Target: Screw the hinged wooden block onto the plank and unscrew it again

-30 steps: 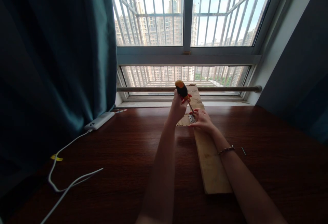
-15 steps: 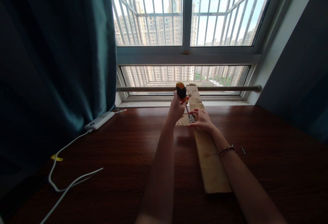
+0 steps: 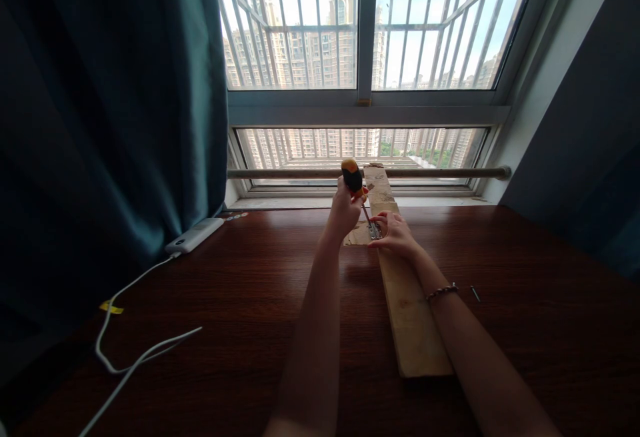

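My left hand (image 3: pixel 346 209) is closed around a screwdriver (image 3: pixel 352 175) with a yellow and black handle. Its shaft slants down to a small shiny metal fitting (image 3: pixel 375 230), possibly a hinge or latch; the tip's exact contact is too small to make out. Thumb and fingers of my right hand (image 3: pixel 395 232) hold that fitting from the right side, against the wood. Beneath it, a long wooden board (image 3: pixel 413 317) runs away from me, and a shorter, rougher wood piece (image 3: pixel 356 234) juts out to the left. My right palm covers part of the board.
A loose screw (image 3: pixel 475 293) lies on the dark wooden tabletop (image 3: pixel 240 304), right of my forearm. At left are a white power strip (image 3: pixel 195 236), a white cable (image 3: pixel 135 364) and a blue curtain (image 3: pixel 150 90). A metal rail (image 3: pixel 290 174) crosses before the window.
The screwdriver's handle has tipped very slightly to the left, along with my left hand. My right hand, the fitting and the boards have stayed put.
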`<state>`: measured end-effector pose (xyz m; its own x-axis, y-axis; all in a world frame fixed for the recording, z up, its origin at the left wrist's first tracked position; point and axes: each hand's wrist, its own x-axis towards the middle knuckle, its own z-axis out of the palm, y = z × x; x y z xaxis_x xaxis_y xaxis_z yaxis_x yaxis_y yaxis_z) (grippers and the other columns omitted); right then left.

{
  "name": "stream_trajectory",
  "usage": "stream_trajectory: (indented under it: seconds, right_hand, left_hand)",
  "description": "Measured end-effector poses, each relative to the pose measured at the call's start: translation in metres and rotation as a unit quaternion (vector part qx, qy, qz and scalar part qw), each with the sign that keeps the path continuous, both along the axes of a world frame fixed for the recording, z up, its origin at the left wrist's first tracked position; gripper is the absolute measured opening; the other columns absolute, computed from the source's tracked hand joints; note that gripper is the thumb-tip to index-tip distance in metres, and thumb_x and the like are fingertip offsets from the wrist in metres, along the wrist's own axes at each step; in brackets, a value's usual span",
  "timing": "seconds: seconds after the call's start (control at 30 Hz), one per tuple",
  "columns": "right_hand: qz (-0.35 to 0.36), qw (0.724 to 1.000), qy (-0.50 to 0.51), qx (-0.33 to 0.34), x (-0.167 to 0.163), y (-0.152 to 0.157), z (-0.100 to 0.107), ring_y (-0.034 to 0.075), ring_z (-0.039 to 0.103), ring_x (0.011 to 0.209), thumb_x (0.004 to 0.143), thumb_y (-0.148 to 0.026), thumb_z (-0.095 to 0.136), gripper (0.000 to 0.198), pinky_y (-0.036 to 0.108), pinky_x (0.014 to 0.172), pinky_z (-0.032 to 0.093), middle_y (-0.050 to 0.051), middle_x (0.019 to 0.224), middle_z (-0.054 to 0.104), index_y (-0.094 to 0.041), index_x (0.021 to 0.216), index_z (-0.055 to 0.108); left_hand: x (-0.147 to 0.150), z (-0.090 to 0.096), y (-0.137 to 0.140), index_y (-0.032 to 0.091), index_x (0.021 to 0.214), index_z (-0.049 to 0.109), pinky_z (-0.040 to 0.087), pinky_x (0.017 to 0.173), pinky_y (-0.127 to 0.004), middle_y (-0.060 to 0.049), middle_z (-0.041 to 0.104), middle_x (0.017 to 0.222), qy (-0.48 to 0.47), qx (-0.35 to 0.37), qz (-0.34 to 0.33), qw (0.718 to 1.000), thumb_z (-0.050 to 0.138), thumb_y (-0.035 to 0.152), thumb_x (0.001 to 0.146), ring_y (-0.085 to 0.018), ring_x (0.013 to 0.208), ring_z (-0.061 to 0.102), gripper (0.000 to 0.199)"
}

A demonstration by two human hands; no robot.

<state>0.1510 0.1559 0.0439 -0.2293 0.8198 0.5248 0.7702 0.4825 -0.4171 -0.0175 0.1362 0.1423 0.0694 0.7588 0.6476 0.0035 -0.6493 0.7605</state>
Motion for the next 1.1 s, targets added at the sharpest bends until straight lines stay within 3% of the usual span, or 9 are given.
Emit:
stream_trajectory:
  seconds: [0.5,0.7,0.93,1.1]
  right_hand:
    - [-0.003,1.000,-0.007,-0.002,0.000,-0.001,0.002,0.026,0.048,0.105,0.048,-0.052,0.075,0.068,0.040,0.092,0.034,0.004,0.113,0.056,-0.023,0.104,0.051]
    - [-0.003,1.000,-0.009,0.004,-0.001,0.000,0.000,0.026,0.048,0.104,0.048,-0.051,0.076,0.067,0.040,0.091,0.034,0.004,0.113,0.056,-0.023,0.104,0.051]
    - [-0.005,1.000,-0.009,0.003,-0.001,-0.001,0.002,0.026,0.047,0.105,0.048,-0.050,0.076,0.066,0.041,0.092,0.034,0.004,0.113,0.055,-0.024,0.103,0.051]
    - [-0.008,1.000,-0.004,-0.004,-0.002,-0.002,0.002,0.026,0.049,0.103,0.048,-0.050,0.076,0.065,0.041,0.091,0.035,0.004,0.112,0.057,-0.023,0.102,0.051]
  left_hand:
    - [0.000,-0.008,0.008,0.018,0.095,0.040,0.048,0.073,-0.031,-0.004,0.059,0.082,0.016,0.017,0.020,1.000,0.055,0.005,0.069,-0.016,0.080,0.060,0.033]
    - [0.003,-0.014,0.011,0.018,0.097,0.045,0.048,0.070,-0.029,-0.002,0.061,0.082,0.031,0.033,0.046,0.998,0.065,0.018,0.068,-0.016,0.076,0.061,0.035]
    - [0.001,-0.009,0.006,0.019,0.086,0.057,0.047,0.069,-0.030,-0.003,0.063,0.081,0.097,0.055,0.151,0.982,0.073,0.026,0.060,-0.018,0.077,0.059,0.031]
    - [0.000,-0.004,0.001,0.019,0.087,0.055,0.047,0.071,-0.029,-0.003,0.063,0.081,0.075,0.021,0.089,0.993,0.070,0.018,0.062,-0.017,0.076,0.060,0.029]
